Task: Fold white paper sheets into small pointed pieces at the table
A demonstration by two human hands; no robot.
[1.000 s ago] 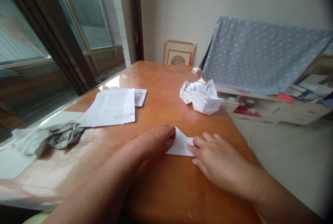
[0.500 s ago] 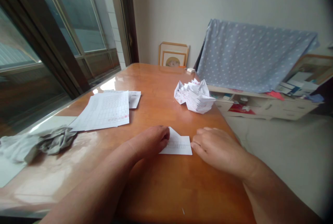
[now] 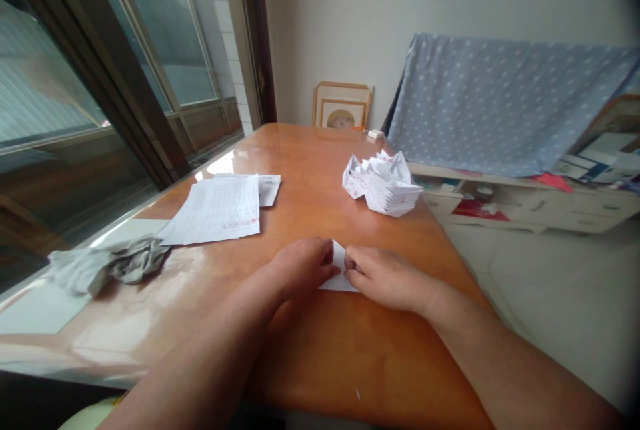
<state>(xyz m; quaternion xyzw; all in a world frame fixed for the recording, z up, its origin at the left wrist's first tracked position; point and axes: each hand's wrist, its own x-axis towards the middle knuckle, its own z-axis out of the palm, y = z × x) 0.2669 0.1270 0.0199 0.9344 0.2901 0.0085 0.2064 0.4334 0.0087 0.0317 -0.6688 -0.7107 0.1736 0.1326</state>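
Note:
A small folded white paper [image 3: 339, 269] lies on the orange wooden table [image 3: 310, 350], mostly covered by both hands. My left hand [image 3: 301, 266] presses on its left part with the fingers curled. My right hand [image 3: 383, 275] rests on its right part, fingertips meeting the left hand over the fold. Only a narrow strip of paper with a pointed top shows between the hands.
A pile of folded paper shapes [image 3: 384, 183] sits at the table's right edge. Printed sheets [image 3: 220, 207] lie to the left, with a crumpled grey cloth [image 3: 110, 265] near the window. A framed picture [image 3: 342, 106] leans on the wall; a dotted blue cloth [image 3: 505, 107] covers furniture at right.
My right hand has slid left over the paper until it meets my left hand, covering most of the sheet. The left hand stays on the paper.

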